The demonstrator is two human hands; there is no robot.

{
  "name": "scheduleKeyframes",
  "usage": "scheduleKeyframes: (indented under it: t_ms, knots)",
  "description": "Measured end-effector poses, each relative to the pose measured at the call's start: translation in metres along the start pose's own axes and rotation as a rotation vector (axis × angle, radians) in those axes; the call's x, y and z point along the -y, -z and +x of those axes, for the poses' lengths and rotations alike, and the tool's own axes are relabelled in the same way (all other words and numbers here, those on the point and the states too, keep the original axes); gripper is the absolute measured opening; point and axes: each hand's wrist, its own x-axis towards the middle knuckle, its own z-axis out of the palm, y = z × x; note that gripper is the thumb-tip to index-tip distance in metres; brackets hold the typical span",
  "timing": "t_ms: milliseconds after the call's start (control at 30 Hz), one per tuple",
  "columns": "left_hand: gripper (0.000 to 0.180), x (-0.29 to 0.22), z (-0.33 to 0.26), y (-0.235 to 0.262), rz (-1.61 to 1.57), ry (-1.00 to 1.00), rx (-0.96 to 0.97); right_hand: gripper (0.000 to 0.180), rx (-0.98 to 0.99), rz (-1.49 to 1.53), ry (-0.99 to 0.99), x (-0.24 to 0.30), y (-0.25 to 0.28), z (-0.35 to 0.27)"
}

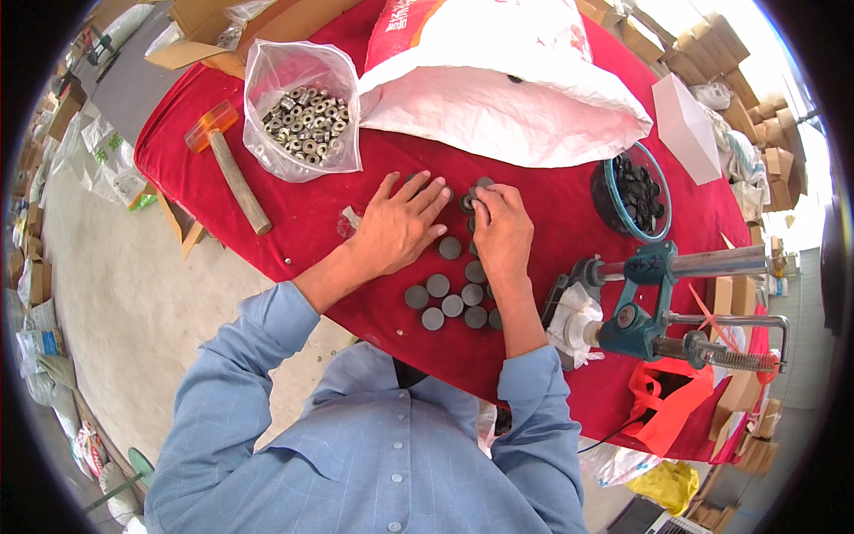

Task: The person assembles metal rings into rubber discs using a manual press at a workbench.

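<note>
My left hand (pixel 400 222) lies flat on the red cloth (pixel 294 214), fingers spread, covering some small dark discs. My right hand (pixel 503 231) rests beside it, fingertips pinched on a small dark ring part (pixel 467 203) at the far end of the group. Several grey round discs (pixel 449 298) lie in rows on the cloth just below both hands. A clear plastic bag (pixel 302 111) of small metal rings stands at the far left.
A mallet (pixel 231 165) with an orange head lies left of the bag. A big white sack (pixel 507 89) fills the far middle. A blue-rimmed bowl (pixel 633 194) of black parts and a teal hand press (pixel 654 303) stand at the right. Cardboard boxes surround the table.
</note>
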Motion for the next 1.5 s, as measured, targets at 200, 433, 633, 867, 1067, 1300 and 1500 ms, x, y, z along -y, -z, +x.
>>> scheduleKeyframes:
  t_ms: [200, 433, 633, 867, 1067, 1300, 1500]
  knots:
    - [0.061, -0.010, -0.010, -0.003, 0.000, 0.018, -0.020, 0.016, -0.003, -0.078, 0.105, -0.005, -0.010, -0.006]
    - [0.062, -0.009, -0.012, -0.006, -0.056, 0.048, -0.009, 0.020, 0.076, -0.143, 0.099, 0.004, -0.008, -0.013]
    - [0.063, -0.008, -0.011, -0.007, -0.074, 0.056, 0.005, 0.027, 0.062, -0.165, 0.113, 0.010, -0.005, -0.022]
    - [0.060, -0.007, -0.012, -0.009, -0.093, 0.035, -0.059, 0.027, 0.123, -0.121, 0.038, 0.007, -0.002, -0.017]
    - [0.060, -0.007, -0.013, -0.009, -0.085, 0.045, -0.050, 0.025, 0.134, -0.197, 0.078, 0.010, -0.001, -0.018]
    - [0.064, -0.007, -0.013, -0.013, -0.065, 0.045, -0.013, 0.028, 0.334, -0.721, 0.231, 0.030, -0.018, -0.017]
    - [0.063, -0.005, -0.014, -0.010, -0.068, 0.034, -0.017, 0.019, 0.307, -0.524, 0.133, 0.021, -0.007, -0.013]
